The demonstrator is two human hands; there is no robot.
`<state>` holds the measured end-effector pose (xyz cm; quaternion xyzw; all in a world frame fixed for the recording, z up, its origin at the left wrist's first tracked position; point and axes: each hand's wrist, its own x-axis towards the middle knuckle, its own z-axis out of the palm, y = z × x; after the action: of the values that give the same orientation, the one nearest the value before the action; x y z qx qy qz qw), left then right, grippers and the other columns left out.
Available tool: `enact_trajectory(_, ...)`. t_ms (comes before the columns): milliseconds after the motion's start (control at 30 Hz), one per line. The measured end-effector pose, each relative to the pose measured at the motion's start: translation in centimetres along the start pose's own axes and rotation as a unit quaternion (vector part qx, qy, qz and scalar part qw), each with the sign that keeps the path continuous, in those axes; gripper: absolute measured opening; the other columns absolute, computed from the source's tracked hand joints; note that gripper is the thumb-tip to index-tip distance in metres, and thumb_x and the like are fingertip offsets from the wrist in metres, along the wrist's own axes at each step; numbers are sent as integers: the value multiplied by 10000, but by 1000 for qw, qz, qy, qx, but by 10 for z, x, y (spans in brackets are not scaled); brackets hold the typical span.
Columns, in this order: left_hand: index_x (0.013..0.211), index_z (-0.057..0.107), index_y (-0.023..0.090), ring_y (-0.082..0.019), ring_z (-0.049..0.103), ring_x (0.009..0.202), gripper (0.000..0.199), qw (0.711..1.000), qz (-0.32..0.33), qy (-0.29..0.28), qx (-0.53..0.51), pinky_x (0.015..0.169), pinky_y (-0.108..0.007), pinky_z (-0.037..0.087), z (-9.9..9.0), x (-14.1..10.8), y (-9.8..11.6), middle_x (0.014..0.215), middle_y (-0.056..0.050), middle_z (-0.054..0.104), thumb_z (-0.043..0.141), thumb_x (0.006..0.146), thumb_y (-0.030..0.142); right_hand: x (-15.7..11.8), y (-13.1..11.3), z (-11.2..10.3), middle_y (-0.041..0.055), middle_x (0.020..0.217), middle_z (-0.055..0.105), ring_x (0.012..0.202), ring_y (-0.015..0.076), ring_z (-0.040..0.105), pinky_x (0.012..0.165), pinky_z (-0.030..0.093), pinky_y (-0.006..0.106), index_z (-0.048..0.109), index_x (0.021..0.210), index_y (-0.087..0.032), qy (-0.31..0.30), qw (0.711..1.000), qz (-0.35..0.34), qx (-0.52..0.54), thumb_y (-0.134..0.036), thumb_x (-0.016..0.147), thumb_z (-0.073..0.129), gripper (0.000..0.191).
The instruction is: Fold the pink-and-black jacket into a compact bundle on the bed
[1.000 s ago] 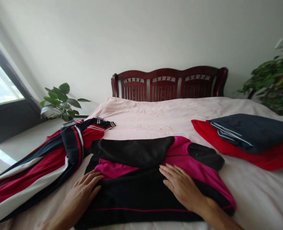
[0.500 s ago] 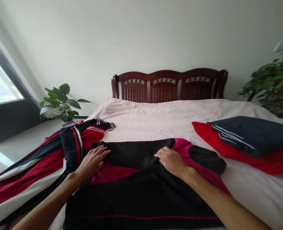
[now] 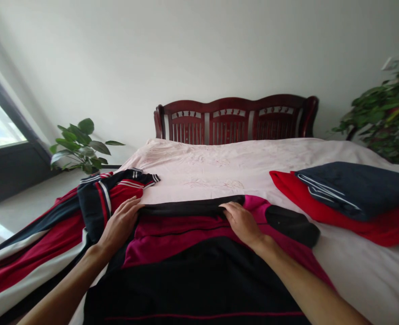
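On bed [image 3: 199, 167], left hand [image 3: 120, 223], right hand [image 3: 242, 222] touching jacket [image 3: 185, 234]

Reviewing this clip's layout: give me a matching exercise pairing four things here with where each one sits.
Things:
1. Left hand
2. Right hand
3. Folded navy garment
4. Dark red wooden headboard

Places:
A. Far end of the bed, behind the pale pink bedspread
B. Lying on red cloth
C. On the black-and-magenta garment, near its magenta panel
D. At that garment's edge, beside the red, navy and white garment

Pairs: 1-D; 2-C; 3-B; 4-A
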<state>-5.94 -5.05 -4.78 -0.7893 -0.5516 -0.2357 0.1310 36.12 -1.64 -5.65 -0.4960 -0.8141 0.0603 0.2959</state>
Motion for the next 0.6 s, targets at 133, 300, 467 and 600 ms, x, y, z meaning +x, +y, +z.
enact_trajectory(133, 1231, 663, 233, -291, 519, 1318, 404, 996, -33, -79, 31, 1153, -482, 363, 11, -10, 0, 1385, -78, 607, 514, 856, 215, -14, 0, 0, 64, 1127, 698, 1085, 225, 591, 975, 419, 351, 678, 1165, -200, -91, 993, -12, -78, -152, 880, 494, 343)
enact_trajectory(300, 1270, 609, 277, -226, 615, 1192, 394, 985, -130, -114, 3, 958, -342, 501, 7, 0, 4, 1344, -34, 627, 379, 950, 281, -19, -19, 3, 104, 1180, 676, 1110, 298, 558, 923, 397, 422, 556, 1350, -190, -65, 982, -2, -176, -390, 855, 617, 538)
enact_trajectory(467, 1186, 637, 280, -241, 678, 1030, 348, 985, -154, -45, 55, 834, -326, 500, -14, 33, 11, 1162, -23, 721, 368, 971, 330, 12, -26, 0, 68, 1063, 727, 970, 233, 634, 807, 395, 343, 612, 1231, -240, -38, 979, 55, -193, -236, 951, 450, 324)
enact_trajectory(600, 1162, 662, 237, -267, 667, 1028, 331, 989, -114, 22, 94, 931, -386, 465, -15, 50, 11, 1094, -62, 740, 412, 961, 321, 46, -16, -12, 85, 1167, 681, 1031, 237, 624, 751, 420, 314, 640, 1161, -252, 2, 972, 113, -204, -301, 975, 428, 287)
